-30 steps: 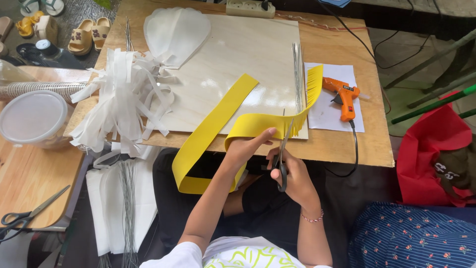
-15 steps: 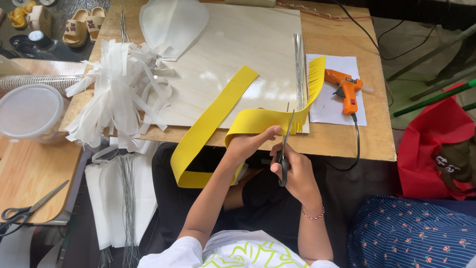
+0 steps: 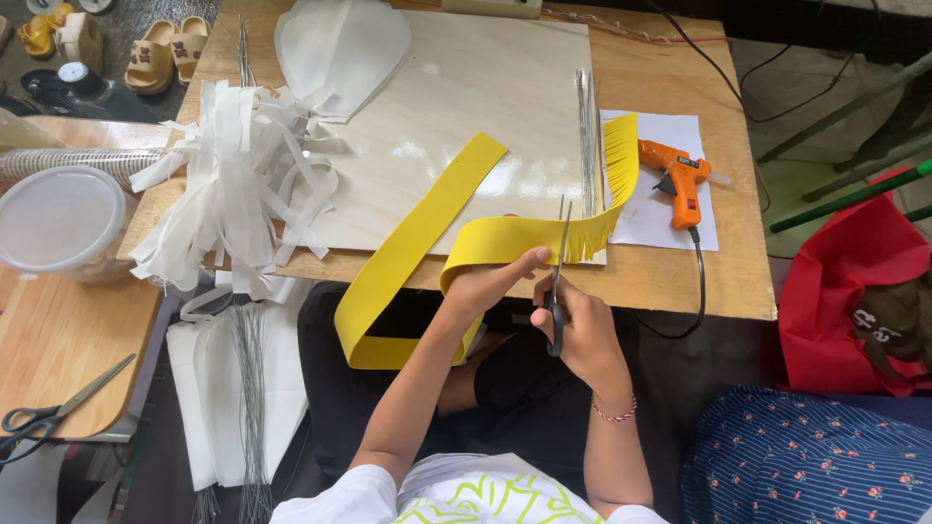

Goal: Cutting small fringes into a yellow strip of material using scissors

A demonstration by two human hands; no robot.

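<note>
My left hand (image 3: 490,284) is grasping one long yellow strip (image 3: 417,243), fingers clenched on its folded edge just past the front rim of the tabletop (image 3: 738,243). My right hand (image 3: 581,325) is wrapped around one pair of scissors (image 3: 557,281), blades pointing up and meeting the strip's lower edge. The strip loops down toward my lap and back up, and its far end, already fringed, curves across the pale board (image 3: 466,107). I count one orange glue gun (image 3: 677,180) on a white sheet (image 3: 660,209) to the right, one bundle of thin wires (image 3: 584,136) lying beside the fringe, one heap of white strips (image 3: 228,184) on the left. A second pair of scissors (image 3: 58,403) lies on the side table (image 3: 68,340).
</note>
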